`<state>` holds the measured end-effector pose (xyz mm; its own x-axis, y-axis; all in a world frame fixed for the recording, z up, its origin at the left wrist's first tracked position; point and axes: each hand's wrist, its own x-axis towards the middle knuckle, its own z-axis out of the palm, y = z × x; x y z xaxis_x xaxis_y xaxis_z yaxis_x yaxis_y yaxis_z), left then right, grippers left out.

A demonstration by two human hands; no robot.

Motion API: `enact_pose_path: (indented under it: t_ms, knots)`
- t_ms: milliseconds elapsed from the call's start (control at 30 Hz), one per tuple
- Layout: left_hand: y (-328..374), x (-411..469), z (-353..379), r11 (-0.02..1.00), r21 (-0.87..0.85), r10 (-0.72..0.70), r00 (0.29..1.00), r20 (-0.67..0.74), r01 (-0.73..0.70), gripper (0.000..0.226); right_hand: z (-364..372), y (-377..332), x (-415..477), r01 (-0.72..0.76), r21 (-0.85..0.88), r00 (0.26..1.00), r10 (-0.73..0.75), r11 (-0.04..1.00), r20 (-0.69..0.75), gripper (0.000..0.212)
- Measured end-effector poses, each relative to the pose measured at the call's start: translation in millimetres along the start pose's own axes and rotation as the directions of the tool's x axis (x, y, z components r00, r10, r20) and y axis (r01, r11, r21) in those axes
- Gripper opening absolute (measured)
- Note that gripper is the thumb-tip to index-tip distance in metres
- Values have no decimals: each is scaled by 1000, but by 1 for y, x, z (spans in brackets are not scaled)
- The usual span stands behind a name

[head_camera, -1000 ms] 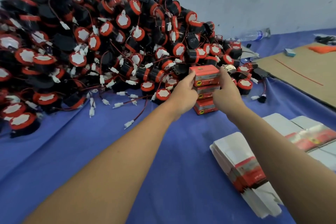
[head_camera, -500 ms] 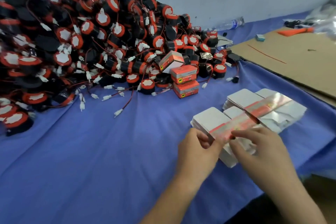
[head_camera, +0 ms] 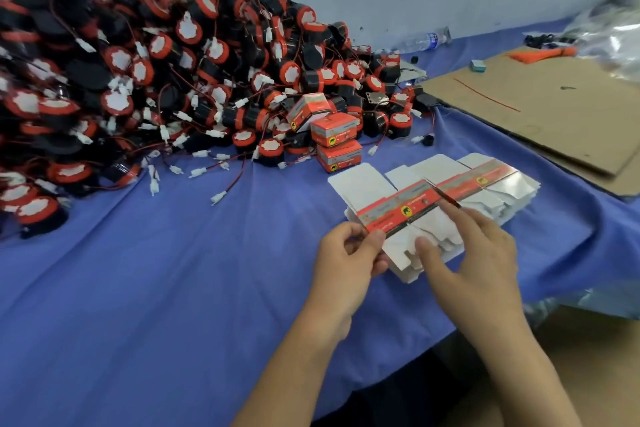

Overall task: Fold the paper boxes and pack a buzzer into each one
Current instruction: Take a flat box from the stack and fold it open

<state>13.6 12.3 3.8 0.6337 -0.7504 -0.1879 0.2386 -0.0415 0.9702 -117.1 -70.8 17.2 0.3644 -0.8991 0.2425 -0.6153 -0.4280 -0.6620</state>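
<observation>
Left hand: the left hand [head_camera: 349, 253] was curled in, thumb and forefinger pinching the near end of the top blank [head_camera: 398, 208].
Right hand: the right hand [head_camera: 474, 253] lay mostly straight, thumb pressing a white flap, forefinger at the red band's edge; no real grip showed.
Blank: flat and unfolded, on the stack of flat blanks [head_camera: 498, 184] near the table's front edge.
Buzzers: the buzzers [head_camera: 173, 80] sat heaped against the wall, well apart from both hands.
Risk one: two blanks might have lifted together, since the sheets lay fanned and overlapping.
Risk two: a one-ended pull could have creased the card off its score lines or slid the stack towards the edge.
Risk three: trailing wires looked tangled, so grabbing one buzzer could have dragged neighbours along.
Around: three folded boxes [head_camera: 334, 130] at the heap's foot, one tilted; a cardboard sheet [head_camera: 540, 107] to the right; a water bottle [head_camera: 420, 42] by the wall; blue cloth [head_camera: 156, 270] beneath.
In the way: only loose connectors between the stack and the heap.
</observation>
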Motion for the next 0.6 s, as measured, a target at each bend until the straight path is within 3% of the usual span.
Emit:
enact_pose_path:
  t_ms: [167,233,333,500,600]
  knots:
    - [16,-20,-40,996,11,85,996,30,-85,14,-10,-9,0,35,207,995,-53,978,83,88]
    - [20,-32,-58,988,78,132,991,4,-132,13,-8,-19,-3,68,290,988,-105,955,114,82]
    - [23,-54,-83,954,217,223,974,-48,-208,18,3,-42,-14,163,359,962,-229,919,151,54]
    - [22,-91,-122,893,419,279,934,-225,-166,20,35,-82,-47,245,393,913,-347,886,213,61]
    - [24,-112,-143,925,358,259,903,-344,-128,31,52,-105,-73,236,434,891,-371,870,261,63]
